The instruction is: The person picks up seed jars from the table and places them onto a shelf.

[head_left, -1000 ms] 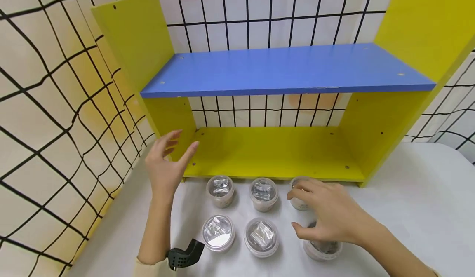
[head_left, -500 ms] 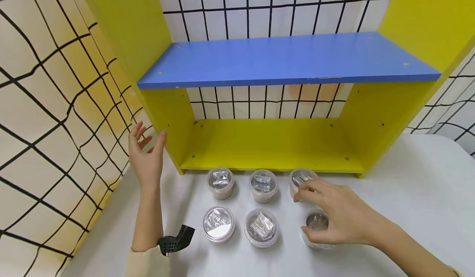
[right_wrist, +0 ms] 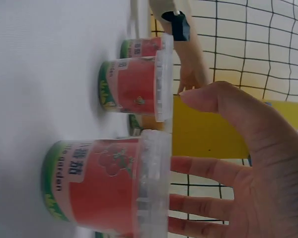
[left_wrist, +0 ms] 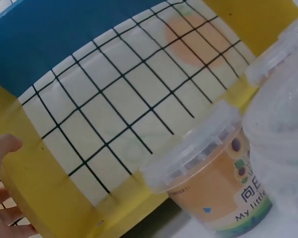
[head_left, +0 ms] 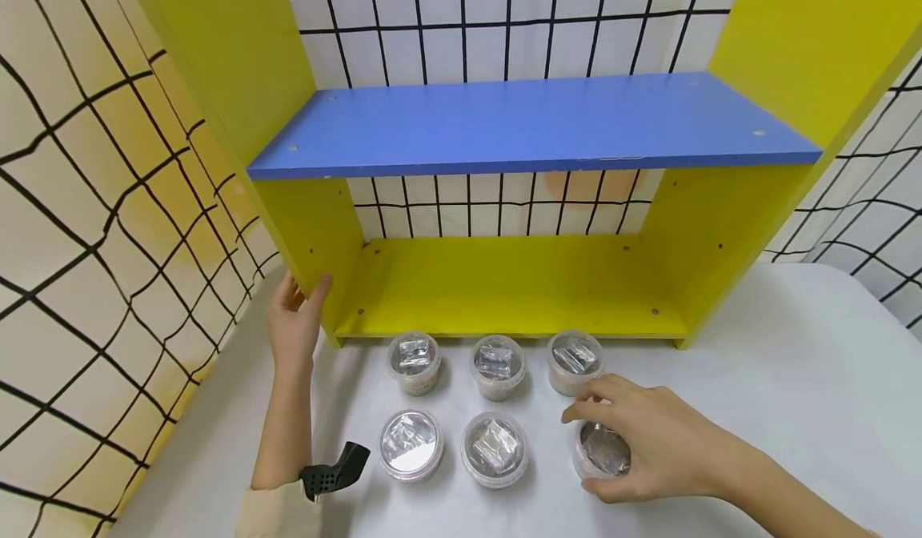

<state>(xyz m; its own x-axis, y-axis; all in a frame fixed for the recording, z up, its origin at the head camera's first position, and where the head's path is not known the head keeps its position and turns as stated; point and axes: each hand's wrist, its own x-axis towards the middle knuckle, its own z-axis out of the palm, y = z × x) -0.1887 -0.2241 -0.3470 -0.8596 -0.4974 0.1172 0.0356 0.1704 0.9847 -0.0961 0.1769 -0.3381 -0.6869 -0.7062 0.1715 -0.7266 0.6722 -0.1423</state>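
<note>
My left hand (head_left: 294, 334) is at the front edge of the shelf unit's yellow left side panel (head_left: 306, 242), thumb on the inner face and fingers behind the outer face. In the left wrist view, the thumb (left_wrist: 7, 144) lies along that edge. My right hand (head_left: 648, 442) arches over the front right lidded plastic cup (head_left: 603, 450), thumb and fingers spread apart on either side of its lid. In the right wrist view, a red-labelled cup (right_wrist: 104, 183) stands upright in front of the fingers, and the thumb (right_wrist: 201, 99) is held away from its lid.
More clear-lidded cups stand in two rows: back left (head_left: 414, 362), back middle (head_left: 498, 366), back right (head_left: 575, 360), front left (head_left: 410, 444) and front middle (head_left: 494, 448). Behind them rises the unit with a blue shelf (head_left: 533, 126). Grid-patterned cloth (head_left: 72, 242) hangs around the white table (head_left: 785, 378).
My left hand has moved left, then come to the left side panel, thumb inside and fingers outside. My right hand has shifted toward the front right cup, uncovering the back right one.
</note>
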